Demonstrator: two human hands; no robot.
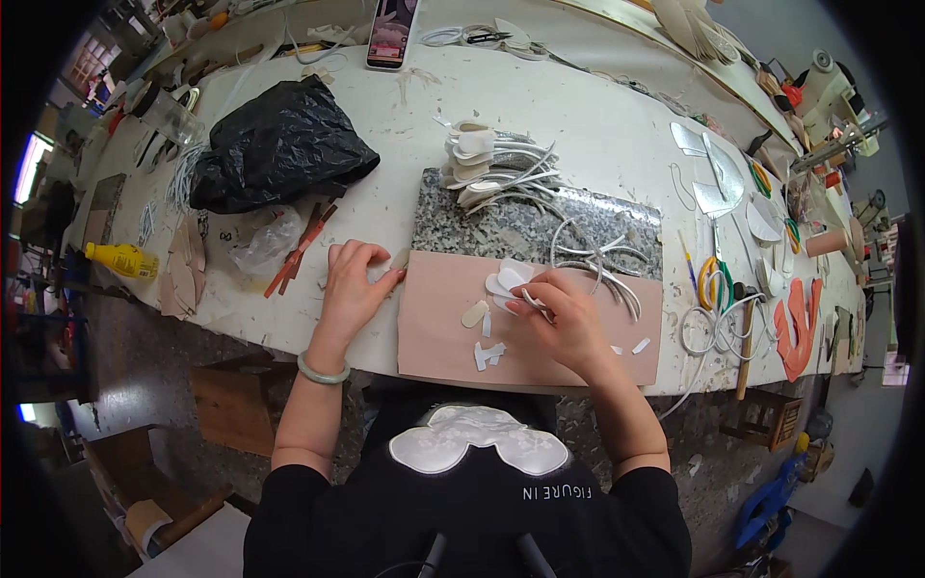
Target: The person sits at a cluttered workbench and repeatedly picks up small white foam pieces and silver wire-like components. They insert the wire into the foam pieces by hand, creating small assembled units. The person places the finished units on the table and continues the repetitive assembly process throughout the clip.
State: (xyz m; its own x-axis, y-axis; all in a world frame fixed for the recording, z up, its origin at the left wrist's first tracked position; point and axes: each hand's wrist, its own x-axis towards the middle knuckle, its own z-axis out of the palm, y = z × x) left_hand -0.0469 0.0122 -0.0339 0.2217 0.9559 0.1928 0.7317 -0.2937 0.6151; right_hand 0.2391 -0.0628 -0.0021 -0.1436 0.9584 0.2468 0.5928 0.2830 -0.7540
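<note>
My right hand (pixel 562 316) is closed in a pinch on a thin white strap (pixel 533 301) above a pinkish-beige board (pixel 443 332). White rounded pieces (pixel 509 276) lie just left of its fingertips. A small cream oval piece (pixel 474 313) and white paper scraps (pixel 488 355) rest nearby on the board. Beyond the board's left edge, my left hand (pixel 354 286) is on the table with its fingers curved and apart, seemingly holding nothing. A bundle of white straps with pale rounded ends (pixel 482 159) sits on a speckled granite slab (pixel 443 226) behind the board; more straps (pixel 597 255) drape over the slab's right part.
On the left are a black plastic bag (pixel 284 144), red strips (pixel 301 249) and a yellow bottle (pixel 122 259). A phone (pixel 392 34) stands at the back. To the right lie yellow-handled scissors (pixel 714 279), a hammer (pixel 746 352), white cord (pixel 686 332) and orange-red cutouts (pixel 796 332).
</note>
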